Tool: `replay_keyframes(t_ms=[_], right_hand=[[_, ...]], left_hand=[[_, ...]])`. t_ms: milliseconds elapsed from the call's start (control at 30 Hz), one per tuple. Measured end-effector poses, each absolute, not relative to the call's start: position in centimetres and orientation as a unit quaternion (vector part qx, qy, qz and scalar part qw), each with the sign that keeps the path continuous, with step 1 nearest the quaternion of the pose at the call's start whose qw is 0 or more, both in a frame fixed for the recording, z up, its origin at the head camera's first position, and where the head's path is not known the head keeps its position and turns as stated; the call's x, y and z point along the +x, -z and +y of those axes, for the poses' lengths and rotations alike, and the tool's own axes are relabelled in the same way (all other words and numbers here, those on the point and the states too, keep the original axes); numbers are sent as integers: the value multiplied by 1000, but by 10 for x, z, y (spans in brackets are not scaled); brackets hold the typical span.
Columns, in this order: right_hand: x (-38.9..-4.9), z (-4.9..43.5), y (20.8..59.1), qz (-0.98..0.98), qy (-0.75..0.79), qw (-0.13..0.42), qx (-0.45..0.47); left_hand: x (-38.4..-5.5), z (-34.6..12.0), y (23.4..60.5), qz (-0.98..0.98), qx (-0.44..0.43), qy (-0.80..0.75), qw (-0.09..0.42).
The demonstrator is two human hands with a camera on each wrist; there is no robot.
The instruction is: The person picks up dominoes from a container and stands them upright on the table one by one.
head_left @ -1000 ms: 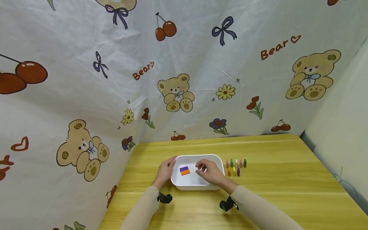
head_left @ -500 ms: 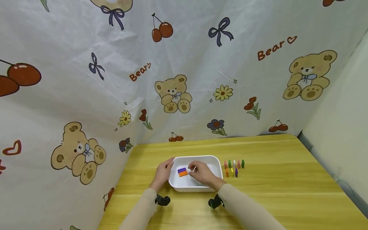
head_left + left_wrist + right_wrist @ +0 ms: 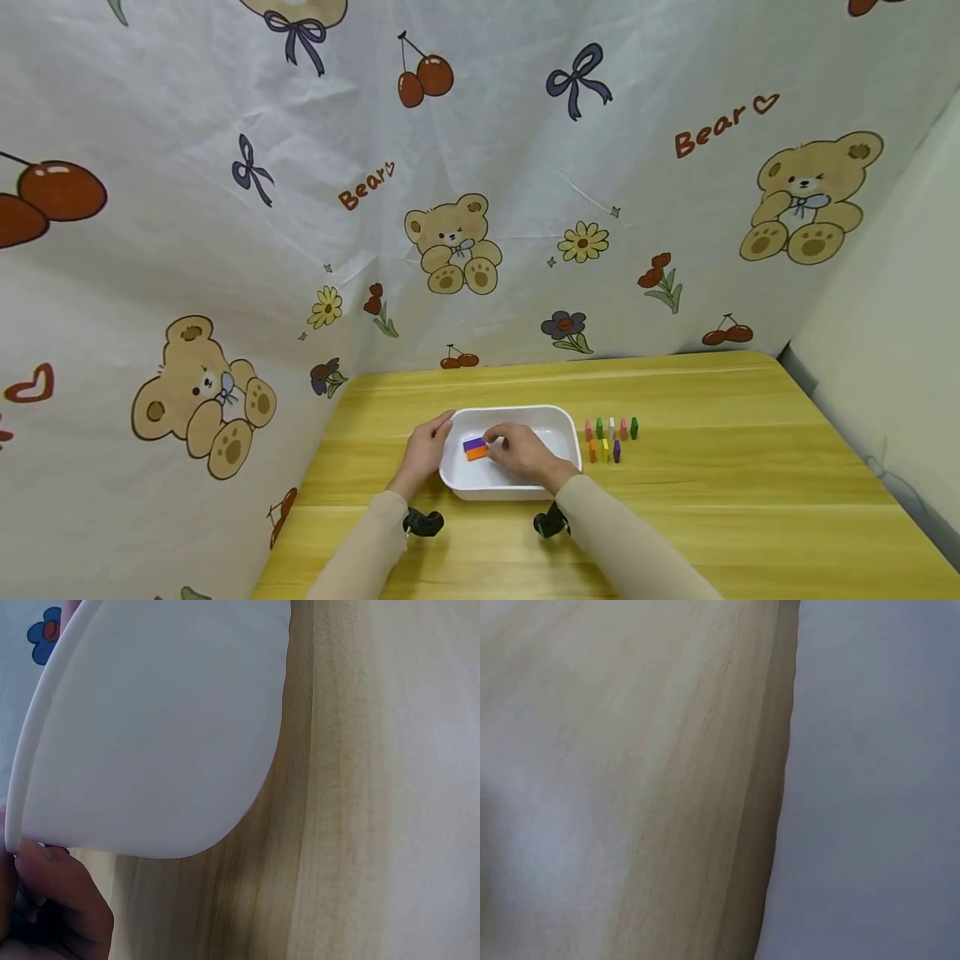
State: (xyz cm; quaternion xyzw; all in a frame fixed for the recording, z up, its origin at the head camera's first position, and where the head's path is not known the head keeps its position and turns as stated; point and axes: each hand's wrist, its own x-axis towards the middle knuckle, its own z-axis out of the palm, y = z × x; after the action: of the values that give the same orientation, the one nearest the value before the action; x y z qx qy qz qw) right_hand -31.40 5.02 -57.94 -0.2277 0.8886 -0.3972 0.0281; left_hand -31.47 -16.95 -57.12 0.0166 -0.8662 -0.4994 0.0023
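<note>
A white plastic tray (image 3: 498,493) rests on the wooden table; its side wall (image 3: 157,735) fills much of the left wrist view. My left hand (image 3: 425,450) grips the tray's left rim, and the thumb (image 3: 64,881) presses under the rim's edge in the left wrist view. Inside the tray lie a purple block (image 3: 473,445) and an orange block (image 3: 476,455), flat and side by side. My right hand (image 3: 522,452) is over the tray, its bent fingertips right at the blocks' right ends with a small gap between finger and thumb. The right wrist view leaves this hand out.
Right of the tray, several small coloured blocks stand upright in two rows, among them a green block (image 3: 634,428) and a purple standing block (image 3: 617,452). A printed bear cloth (image 3: 517,167) hangs behind the table (image 3: 720,467).
My right hand has moved left inside the tray, up to the purple and orange blocks. My left hand stays on the rim. The head view has shifted slightly.
</note>
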Motion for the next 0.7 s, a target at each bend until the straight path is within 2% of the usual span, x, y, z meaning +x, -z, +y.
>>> replay_keyframes(t_ms=[433, 700], right_hand=[[-309, 53, 579, 881, 384, 71, -267], [-311, 52, 577, 878, 385, 55, -281]], left_hand=[[-316, -168, 576, -866, 31, 499, -18], [-315, -167, 570, -864, 35, 502, -18]])
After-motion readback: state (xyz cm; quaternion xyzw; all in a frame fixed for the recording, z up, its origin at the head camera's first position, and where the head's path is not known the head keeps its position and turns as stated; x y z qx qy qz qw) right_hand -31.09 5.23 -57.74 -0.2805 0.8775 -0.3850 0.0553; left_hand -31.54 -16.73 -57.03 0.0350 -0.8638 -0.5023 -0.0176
